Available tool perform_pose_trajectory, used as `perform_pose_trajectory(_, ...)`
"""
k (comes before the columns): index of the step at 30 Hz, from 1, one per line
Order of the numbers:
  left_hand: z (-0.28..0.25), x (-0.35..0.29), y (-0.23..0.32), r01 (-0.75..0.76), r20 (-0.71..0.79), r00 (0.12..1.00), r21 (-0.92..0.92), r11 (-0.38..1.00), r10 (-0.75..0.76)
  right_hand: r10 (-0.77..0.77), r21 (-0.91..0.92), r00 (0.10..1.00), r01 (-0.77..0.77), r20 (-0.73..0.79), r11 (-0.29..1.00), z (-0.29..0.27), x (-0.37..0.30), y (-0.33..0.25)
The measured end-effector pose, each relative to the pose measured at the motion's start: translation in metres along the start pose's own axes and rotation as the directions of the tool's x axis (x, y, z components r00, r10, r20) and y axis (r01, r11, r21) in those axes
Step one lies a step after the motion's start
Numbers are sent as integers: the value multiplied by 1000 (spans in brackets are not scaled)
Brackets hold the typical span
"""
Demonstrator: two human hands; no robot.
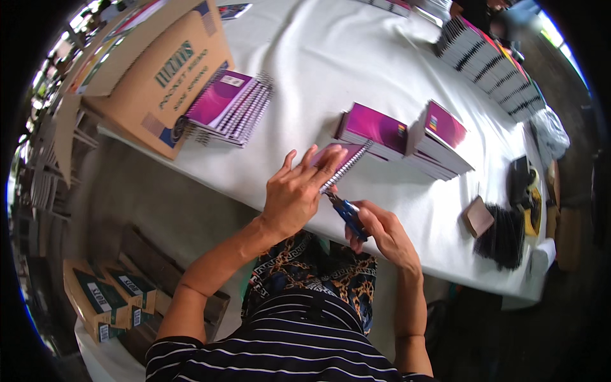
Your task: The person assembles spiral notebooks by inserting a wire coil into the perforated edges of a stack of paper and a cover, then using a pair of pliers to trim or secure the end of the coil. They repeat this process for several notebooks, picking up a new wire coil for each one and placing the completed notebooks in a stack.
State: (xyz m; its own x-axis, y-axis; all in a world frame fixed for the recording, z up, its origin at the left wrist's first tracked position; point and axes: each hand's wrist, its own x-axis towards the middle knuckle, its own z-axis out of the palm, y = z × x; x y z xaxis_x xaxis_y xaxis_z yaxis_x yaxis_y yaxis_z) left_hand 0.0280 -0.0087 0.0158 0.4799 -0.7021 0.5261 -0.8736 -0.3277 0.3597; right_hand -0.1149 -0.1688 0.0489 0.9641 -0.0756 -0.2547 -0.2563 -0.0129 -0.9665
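Right now your left hand point(294, 194) pins the purple-covered spiral-bound notebook point(339, 163) flat at mid-frame on the white desk point(318, 57), steadying its wire edge, while your right hand point(380, 232) fingers grip blue-handled pliers point(345, 212) at the coil's end.

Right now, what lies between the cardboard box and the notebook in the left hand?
In the head view, a stack of purple spiral notebooks lies between the cardboard box and the held notebook.

brown cardboard box point(153, 76) on table's left end, small green-topped cartons point(111, 302) on floor
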Motion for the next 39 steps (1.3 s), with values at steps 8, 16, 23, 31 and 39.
perform_pose_trajectory(8, -86, 41, -112, 2, -214, 976, 200, 980, 42, -505, -948, 809, -200, -301, 246, -57, -4, 59)
perform_pose_trajectory(16, -131, 30, -205, 124, 414, 886, 228, 966, -212, -685, -939, 698, 52, -210, 340, -44, 33, 42)
perform_pose_trajectory(23, -106, 32, -150, -13, -22, 1000, 170, 985, 17, -783, -995, 622, 52, -31, 81, -67, 124, 37)
perform_pose_trajectory(31, 9, -5, -60, -106, 107, 987, -147, 983, 123, -744, -992, 667, 78, -25, 102, -70, 120, 27)
perform_pose_trajectory(39, 65, -4, -5, 3, 203, 977, -316, 949, 64, -622, -960, 782, 137, -47, 245, -76, 121, -2)
